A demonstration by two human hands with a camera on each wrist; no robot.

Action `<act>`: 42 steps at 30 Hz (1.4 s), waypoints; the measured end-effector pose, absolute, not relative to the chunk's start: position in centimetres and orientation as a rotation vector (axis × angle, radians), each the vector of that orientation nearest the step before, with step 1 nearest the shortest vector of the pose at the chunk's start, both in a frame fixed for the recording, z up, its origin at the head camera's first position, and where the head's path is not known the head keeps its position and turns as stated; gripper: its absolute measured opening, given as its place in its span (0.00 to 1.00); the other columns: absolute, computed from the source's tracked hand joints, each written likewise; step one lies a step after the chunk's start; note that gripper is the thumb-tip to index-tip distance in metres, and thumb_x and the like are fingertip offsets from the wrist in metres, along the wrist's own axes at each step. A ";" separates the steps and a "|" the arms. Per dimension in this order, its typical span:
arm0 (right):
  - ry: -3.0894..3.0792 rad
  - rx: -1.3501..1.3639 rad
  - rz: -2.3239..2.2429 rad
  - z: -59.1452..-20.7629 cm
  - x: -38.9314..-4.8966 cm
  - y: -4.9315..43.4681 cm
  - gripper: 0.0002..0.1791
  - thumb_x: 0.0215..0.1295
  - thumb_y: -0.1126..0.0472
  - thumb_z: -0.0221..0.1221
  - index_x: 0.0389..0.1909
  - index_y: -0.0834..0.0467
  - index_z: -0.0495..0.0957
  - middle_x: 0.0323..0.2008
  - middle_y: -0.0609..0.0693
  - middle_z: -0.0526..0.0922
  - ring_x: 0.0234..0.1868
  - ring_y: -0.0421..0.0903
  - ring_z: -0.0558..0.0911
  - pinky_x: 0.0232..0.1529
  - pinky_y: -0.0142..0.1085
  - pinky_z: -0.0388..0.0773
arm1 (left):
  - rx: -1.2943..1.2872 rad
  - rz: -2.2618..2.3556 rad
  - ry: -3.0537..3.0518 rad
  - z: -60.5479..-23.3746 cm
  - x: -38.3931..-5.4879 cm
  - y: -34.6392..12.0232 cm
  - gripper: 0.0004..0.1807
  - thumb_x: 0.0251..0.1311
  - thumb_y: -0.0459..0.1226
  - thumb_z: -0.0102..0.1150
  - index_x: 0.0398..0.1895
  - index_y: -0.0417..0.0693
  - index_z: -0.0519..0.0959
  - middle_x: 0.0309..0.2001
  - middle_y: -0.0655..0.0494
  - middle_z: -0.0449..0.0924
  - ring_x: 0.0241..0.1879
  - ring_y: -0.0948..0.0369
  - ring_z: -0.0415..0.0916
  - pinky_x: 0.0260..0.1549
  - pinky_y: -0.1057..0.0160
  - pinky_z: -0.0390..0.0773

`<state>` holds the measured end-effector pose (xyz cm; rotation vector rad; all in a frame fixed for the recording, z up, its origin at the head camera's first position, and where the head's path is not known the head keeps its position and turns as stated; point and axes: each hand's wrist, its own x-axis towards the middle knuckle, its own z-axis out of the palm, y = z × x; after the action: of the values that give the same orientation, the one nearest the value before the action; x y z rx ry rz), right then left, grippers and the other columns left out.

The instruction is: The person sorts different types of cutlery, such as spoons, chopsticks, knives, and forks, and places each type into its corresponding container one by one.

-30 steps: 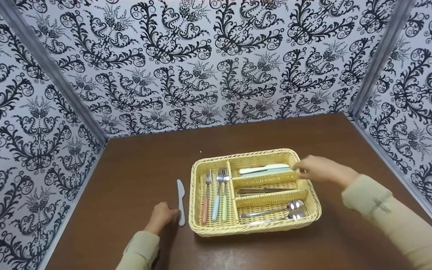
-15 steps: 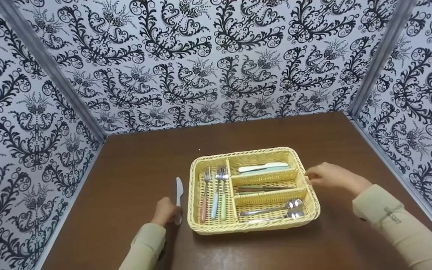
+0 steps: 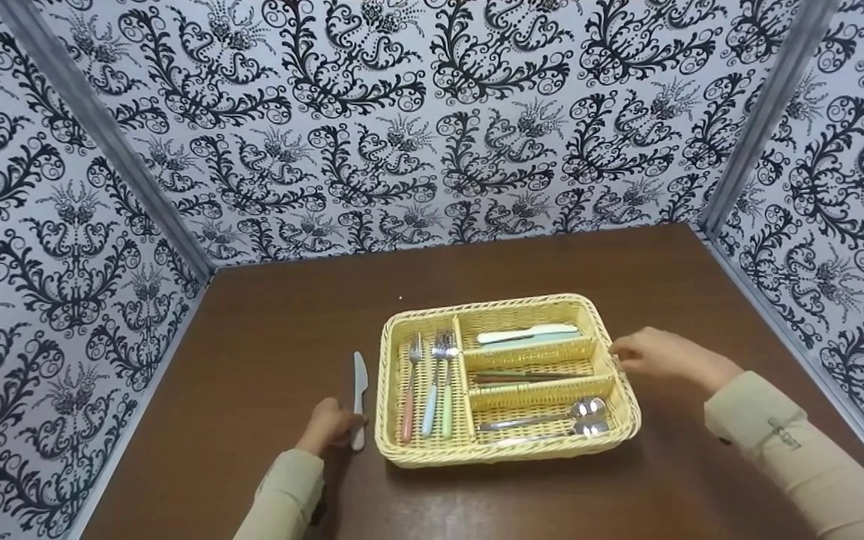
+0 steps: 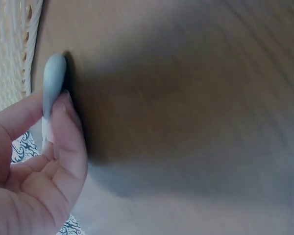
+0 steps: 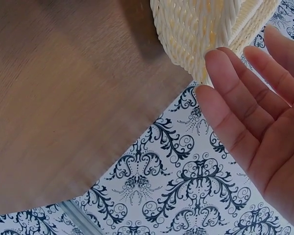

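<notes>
A pale table knife [image 3: 360, 375] lies along the left side of a yellow wicker cutlery basket [image 3: 507, 456], blade pointing away. My left hand [image 3: 329, 424] pinches its handle [image 4: 54, 78] between thumb and fingers. At the basket's right rim, my right hand [image 3: 661, 356] touches the wicker with its fingertips; the right wrist view has the fingers [image 5: 230, 81] loosely extended. Inside the basket, forks [image 3: 430, 409] with pink, blue and green handles fill the left compartment. White and light-blue knives [image 3: 507, 337] lie in the back one, thin sticks [image 3: 514, 376] in the middle, spoons [image 3: 589, 407] in front.
The basket stands on a brown wooden table [image 3: 289, 322]. Patterned black-and-white panels [image 3: 402, 150] rise behind the table and on both sides, joined by grey corner posts [image 3: 762, 127].
My right hand has drawn back from over the basket's right end to its outer rim. My left hand has taken hold of the knife's handle, and the knife has shifted slightly left.
</notes>
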<state>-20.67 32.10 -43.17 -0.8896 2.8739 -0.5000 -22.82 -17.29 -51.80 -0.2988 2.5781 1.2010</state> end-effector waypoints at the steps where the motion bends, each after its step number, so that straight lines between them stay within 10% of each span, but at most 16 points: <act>1: 2.872 -0.888 -0.498 -43.1 -20.7 32.1 0.10 0.59 0.63 0.57 0.40 0.62 0.80 0.30 0.49 0.83 0.27 0.39 0.78 0.31 0.35 0.76 | -0.304 1.216 2.566 -51.9 -22.8 -17.4 0.10 0.48 0.32 0.63 0.20 0.37 0.73 0.18 0.54 0.68 0.17 0.60 0.69 0.19 0.62 0.77; 11: 2.895 -0.812 -0.487 -42.3 -20.5 31.7 0.12 0.58 0.62 0.58 0.41 0.62 0.80 0.30 0.48 0.82 0.27 0.39 0.77 0.31 0.37 0.75 | -0.224 1.468 2.466 -51.0 -23.2 -18.4 0.18 0.54 0.33 0.56 0.10 0.47 0.65 0.11 0.61 0.58 0.12 0.65 0.55 0.12 0.68 0.60; 17: 3.094 -0.826 -0.359 -41.0 -20.1 29.8 0.09 0.56 0.66 0.59 0.38 0.61 0.81 0.33 0.54 0.83 0.32 0.52 0.80 0.34 0.47 0.77 | -0.041 1.619 2.612 -47.3 -24.0 -16.4 0.09 0.53 0.32 0.55 0.19 0.36 0.75 0.15 0.60 0.66 0.17 0.65 0.62 0.19 0.68 0.65; 30: 3.179 -1.862 -0.226 -39.1 -17.8 19.8 0.13 0.51 0.72 0.58 0.39 0.61 0.78 0.36 0.51 0.80 0.29 0.43 0.80 0.27 0.29 0.77 | 0.297 1.573 2.165 -41.9 -19.6 -5.3 0.15 0.54 0.39 0.58 0.38 0.34 0.80 0.22 0.57 0.73 0.19 0.66 0.66 0.16 0.72 0.68; 42: 3.107 -1.888 -0.147 -39.8 -17.2 17.6 0.12 0.47 0.67 0.65 0.35 0.61 0.79 0.36 0.51 0.79 0.31 0.42 0.80 0.25 0.27 0.76 | 0.438 1.511 2.106 -41.2 -18.0 -2.8 0.16 0.55 0.40 0.59 0.33 0.31 0.78 0.17 0.60 0.72 0.16 0.68 0.65 0.13 0.72 0.62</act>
<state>-17.21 17.61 -39.77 -1.8880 3.1065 -0.1472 -18.04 -2.76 -41.19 0.4382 2.1057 1.5114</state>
